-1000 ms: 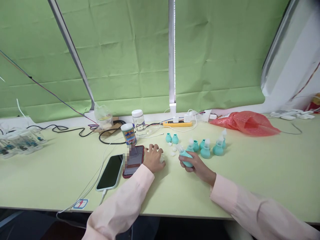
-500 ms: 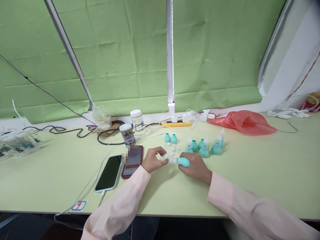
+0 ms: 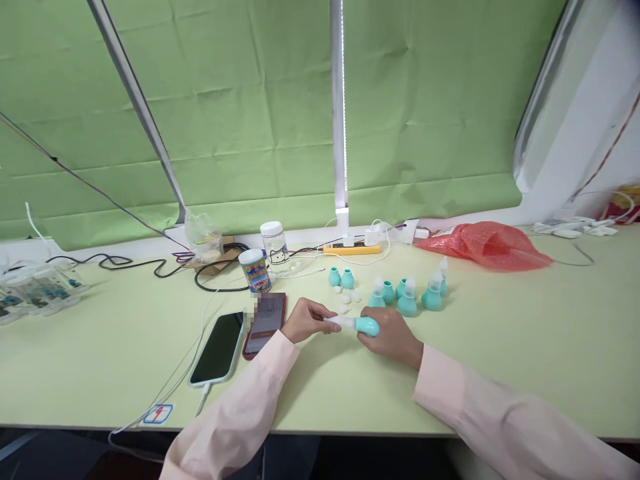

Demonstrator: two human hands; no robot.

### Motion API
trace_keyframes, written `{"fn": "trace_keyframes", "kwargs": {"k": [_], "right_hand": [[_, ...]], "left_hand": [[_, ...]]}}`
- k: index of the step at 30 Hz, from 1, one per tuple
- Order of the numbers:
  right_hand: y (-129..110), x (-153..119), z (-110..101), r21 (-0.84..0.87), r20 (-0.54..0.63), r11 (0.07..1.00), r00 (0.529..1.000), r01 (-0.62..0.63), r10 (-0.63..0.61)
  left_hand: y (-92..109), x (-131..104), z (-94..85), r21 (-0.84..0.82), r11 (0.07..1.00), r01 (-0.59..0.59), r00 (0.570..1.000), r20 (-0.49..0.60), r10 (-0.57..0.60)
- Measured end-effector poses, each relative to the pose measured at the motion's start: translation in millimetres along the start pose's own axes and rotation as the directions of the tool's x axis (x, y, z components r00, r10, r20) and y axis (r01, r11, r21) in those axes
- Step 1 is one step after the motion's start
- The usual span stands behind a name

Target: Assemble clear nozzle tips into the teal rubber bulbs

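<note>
My right hand is wrapped round a teal rubber squeeze bulb, a nasal aspirator by its look, lying sideways with its clear nozzle pointing left. At the nozzle's far end, my left hand pinches a small whitish tip between thumb and fingers. The fingers partly hide where tip and nozzle meet. Just beyond my hands lie several loose white tips. Behind my right hand stand several teal bulbs with clear nozzles, one of them here. Two bare teal bulbs stand farther back.
Left of my hands lie a red-cased phone and a phone on a charging cable. Behind them stand a printed canister and a clear jar. A yellow power strip and red bubble wrap line the back.
My left hand has shifted slightly toward the nozzle, its fingers closing more tightly, and the small white tip now lines up against the nozzle's end. My right hand has barely moved.
</note>
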State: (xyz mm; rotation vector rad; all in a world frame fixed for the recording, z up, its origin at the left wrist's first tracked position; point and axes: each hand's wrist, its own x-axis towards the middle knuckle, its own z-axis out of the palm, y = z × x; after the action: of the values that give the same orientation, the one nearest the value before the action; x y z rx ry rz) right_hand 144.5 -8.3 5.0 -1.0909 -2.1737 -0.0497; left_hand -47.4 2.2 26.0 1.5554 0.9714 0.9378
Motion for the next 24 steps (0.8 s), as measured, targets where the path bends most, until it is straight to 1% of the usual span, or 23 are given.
{"fn": "trace_keyframes", "kwargs": {"k": [3,6,9,12,15,17,20,24], "right_hand": [[-1,-1,2,0.061,0.013,0.998,1.000,-0.015,0.014],[-2,-2,4,0.145,0.059,0.987,0.996,-0.071,0.063],[-4,-2,3,0.230,0.116,0.965,0.988,-0.127,0.102],[-4,-2,3,0.304,0.162,0.936,0.978,-0.176,0.131],[-3,-2,5,0.353,0.200,0.910,0.968,-0.216,0.152],[-4,-2,6,0.377,0.213,0.897,0.964,-0.231,0.159],[-6,-1,3,0.411,0.225,0.883,0.964,-0.225,0.141],[-10,4,-5,0.439,0.226,0.889,0.973,-0.132,0.033]], "left_hand": [[-3,1,-0.3,-0.003,1.000,0.006,1.000,0.023,-0.006],[-4,1,0.7,0.007,1.000,-0.004,1.000,0.019,0.004],[-3,0,2.1,0.039,0.999,-0.008,1.000,0.020,0.008],[-3,-1,3.4,0.045,0.999,-0.011,0.999,0.046,0.009],[-5,-2,4.7,0.046,0.999,-0.009,0.998,0.070,0.006],[-5,-1,5.5,0.036,0.999,-0.005,0.998,0.066,0.003],[-2,-1,6.8,-0.011,1.000,-0.022,1.000,0.011,0.022],[6,0,9.1,-0.023,0.994,-0.103,0.988,-0.116,0.099]]}}
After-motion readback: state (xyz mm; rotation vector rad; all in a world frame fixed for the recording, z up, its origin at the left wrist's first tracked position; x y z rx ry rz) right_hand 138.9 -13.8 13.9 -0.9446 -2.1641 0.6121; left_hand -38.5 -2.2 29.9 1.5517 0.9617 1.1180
